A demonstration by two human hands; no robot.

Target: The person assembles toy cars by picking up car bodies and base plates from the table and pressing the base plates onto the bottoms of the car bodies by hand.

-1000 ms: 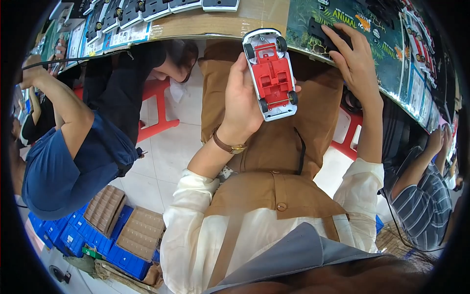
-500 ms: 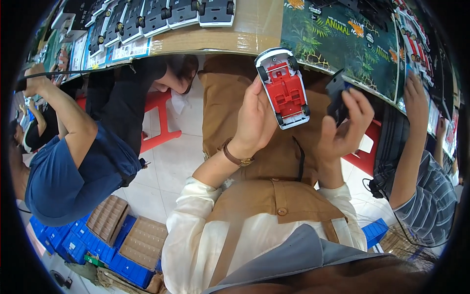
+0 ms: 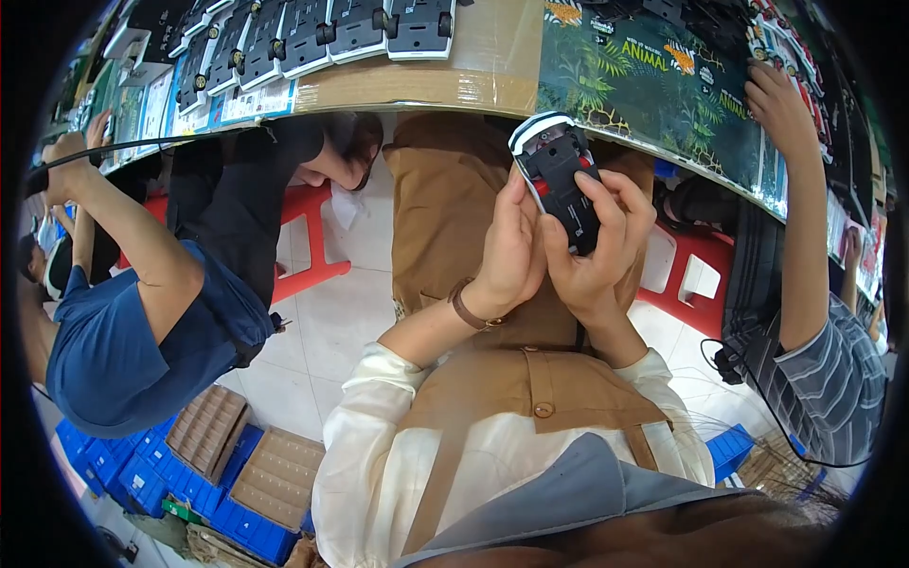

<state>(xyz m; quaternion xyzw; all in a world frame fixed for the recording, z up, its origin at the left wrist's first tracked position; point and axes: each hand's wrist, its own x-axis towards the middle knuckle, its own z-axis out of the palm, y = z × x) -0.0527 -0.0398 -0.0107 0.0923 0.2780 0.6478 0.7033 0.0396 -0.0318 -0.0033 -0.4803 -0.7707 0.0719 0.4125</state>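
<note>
Above my lap, just off the table edge, I hold an upside-down toy car body (image 3: 546,122) with a white shell. My left hand (image 3: 508,248) wraps its left side from below. A black base plate (image 3: 571,194) lies over the car's underside, slightly skewed, and a bit of the red interior shows beside it. My right hand (image 3: 603,241) grips this plate, fingers on its right edge and thumb near its lower end. Whether the plate is fully seated in the shell, I cannot tell.
Several upturned toy cars (image 3: 308,43) with black bases line the table at the far left. A green animal-print sheet (image 3: 653,80) covers its right part. Co-workers sit on both sides, near red stools (image 3: 317,237). Blue crates (image 3: 251,521) and brown trays (image 3: 277,473) stand lower left.
My right hand has moved left, bringing the black base plate from beside the car onto its red underside. The car has tilted and come slightly lower. The right co-worker's hand has moved further over the table.
</note>
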